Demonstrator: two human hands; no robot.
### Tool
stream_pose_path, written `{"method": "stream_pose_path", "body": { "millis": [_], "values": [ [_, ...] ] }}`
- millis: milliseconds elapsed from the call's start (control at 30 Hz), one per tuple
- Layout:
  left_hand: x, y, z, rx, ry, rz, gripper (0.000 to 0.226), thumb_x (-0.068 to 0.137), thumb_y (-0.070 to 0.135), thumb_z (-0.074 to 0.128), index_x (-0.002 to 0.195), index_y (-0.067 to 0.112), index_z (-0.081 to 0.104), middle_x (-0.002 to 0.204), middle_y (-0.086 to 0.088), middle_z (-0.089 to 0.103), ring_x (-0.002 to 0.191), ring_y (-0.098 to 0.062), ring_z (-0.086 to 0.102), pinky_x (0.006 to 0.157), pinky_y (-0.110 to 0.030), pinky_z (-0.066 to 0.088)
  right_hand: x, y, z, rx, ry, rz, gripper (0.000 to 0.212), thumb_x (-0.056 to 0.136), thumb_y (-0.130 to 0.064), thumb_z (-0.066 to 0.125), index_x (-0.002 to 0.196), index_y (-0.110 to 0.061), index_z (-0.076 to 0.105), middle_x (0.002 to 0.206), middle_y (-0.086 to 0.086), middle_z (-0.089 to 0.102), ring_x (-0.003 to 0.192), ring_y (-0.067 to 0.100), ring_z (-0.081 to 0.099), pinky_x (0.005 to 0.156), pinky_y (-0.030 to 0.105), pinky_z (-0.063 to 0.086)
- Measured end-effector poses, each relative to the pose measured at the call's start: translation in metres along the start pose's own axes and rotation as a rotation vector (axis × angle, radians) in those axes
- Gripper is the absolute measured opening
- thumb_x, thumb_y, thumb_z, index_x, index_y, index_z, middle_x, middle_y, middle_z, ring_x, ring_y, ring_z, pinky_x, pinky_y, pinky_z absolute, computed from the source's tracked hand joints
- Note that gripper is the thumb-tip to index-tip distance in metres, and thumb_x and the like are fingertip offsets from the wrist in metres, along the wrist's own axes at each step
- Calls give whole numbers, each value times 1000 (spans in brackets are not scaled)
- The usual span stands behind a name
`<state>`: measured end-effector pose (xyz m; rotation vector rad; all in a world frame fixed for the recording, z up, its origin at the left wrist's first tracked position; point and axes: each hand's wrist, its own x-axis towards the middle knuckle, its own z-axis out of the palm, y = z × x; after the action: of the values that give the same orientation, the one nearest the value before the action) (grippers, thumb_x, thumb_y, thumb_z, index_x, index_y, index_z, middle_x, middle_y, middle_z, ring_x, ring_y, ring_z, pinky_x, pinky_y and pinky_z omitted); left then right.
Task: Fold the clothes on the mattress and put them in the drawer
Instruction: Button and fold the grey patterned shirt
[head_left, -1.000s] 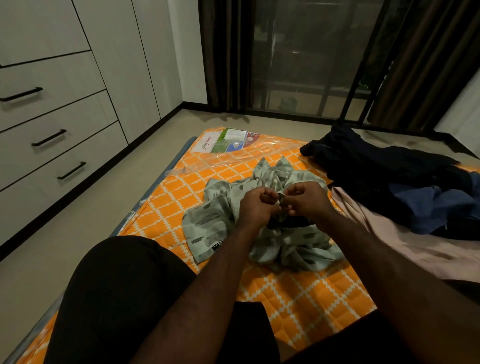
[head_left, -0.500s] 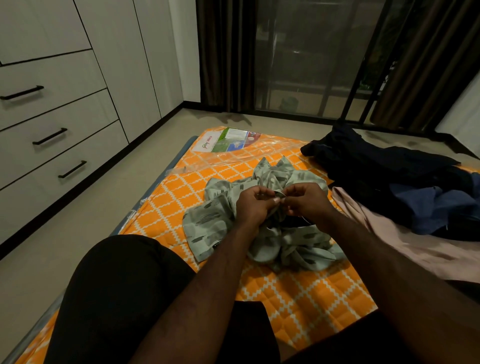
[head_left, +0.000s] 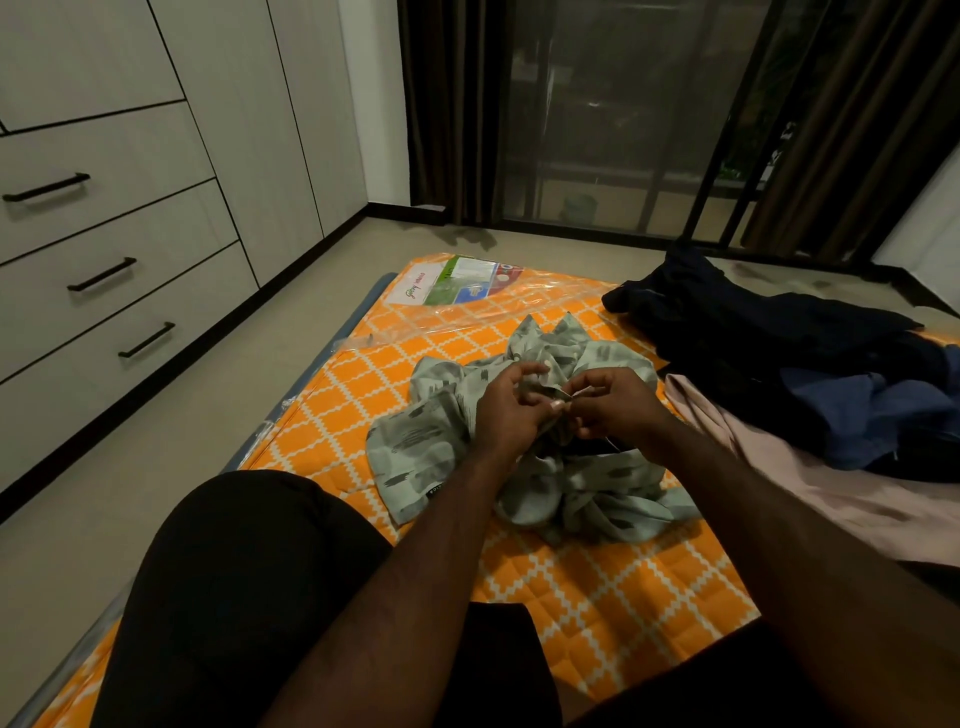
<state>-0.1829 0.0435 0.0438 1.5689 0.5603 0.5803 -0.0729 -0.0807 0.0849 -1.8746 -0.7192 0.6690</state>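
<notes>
A crumpled pale green patterned shirt (head_left: 415, 447) lies in the middle of the orange quilted mattress (head_left: 332, 415). My left hand (head_left: 511, 408) and my right hand (head_left: 618, 408) meet above it, each pinching a bit of the shirt's fabric between thumb and fingers at the same spot. To the right lie a dark navy garment (head_left: 753, 332), a blue garment (head_left: 872, 415) and a pale pink one (head_left: 810, 488). Three closed drawers with black handles (head_left: 101, 274) stand in the cabinet on the left.
My knee in black cloth (head_left: 234, 587) fills the lower left. A plastic-wrapped label (head_left: 457, 283) sits at the mattress's far end. Bare floor runs between mattress and cabinet. Dark curtains and a glass door (head_left: 613, 114) stand at the back.
My hands stay together over the green shirt; the fingers have shifted slightly on the fabric, the left hand's fingers now more spread. The shirt has hardly moved.
</notes>
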Motion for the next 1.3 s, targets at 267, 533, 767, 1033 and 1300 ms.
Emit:
{"method": "stream_pose_path", "body": {
  "millis": [267,533,767,1033,1300],
  "values": [
    [0,-2,1,314,15,157,14,85,15,79,98,16,81,90,3,78,75,7,65,67,-9,47,2,5,-3,-155,24,-70,9,85,-6,80,93,-5,77,82,17,76,68,22,72,66,36,63],
    [1,-2,1,396,114,235,9,86,17,79,94,14,80,83,5,74,71,6,60,62,-2,41,2,2,1,-72,71,-56,9,87,3,73,91,-2,78,85,24,74,68,25,68,66,37,60],
    [0,-2,6,550,126,253,8,88,17,71,81,17,67,78,6,62,72,-11,56,60,-23,41,2,2,3,-50,77,-92,8,85,2,76,90,-4,78,80,20,74,63,21,66,59,29,58],
    [-1,-4,6,544,129,448,11,85,6,64,82,15,60,78,1,54,72,-15,49,61,-32,38,5,0,-2,133,22,-39,13,97,-5,64,104,-2,74,81,13,71,65,17,65,59,27,55],
    [-3,-3,3,455,65,549,10,87,7,60,92,15,64,85,-1,62,78,-14,55,68,-33,47,5,0,-7,109,-54,2,12,94,-11,71,101,-1,73,75,10,67,62,13,60,55,22,51]
  ]
}}
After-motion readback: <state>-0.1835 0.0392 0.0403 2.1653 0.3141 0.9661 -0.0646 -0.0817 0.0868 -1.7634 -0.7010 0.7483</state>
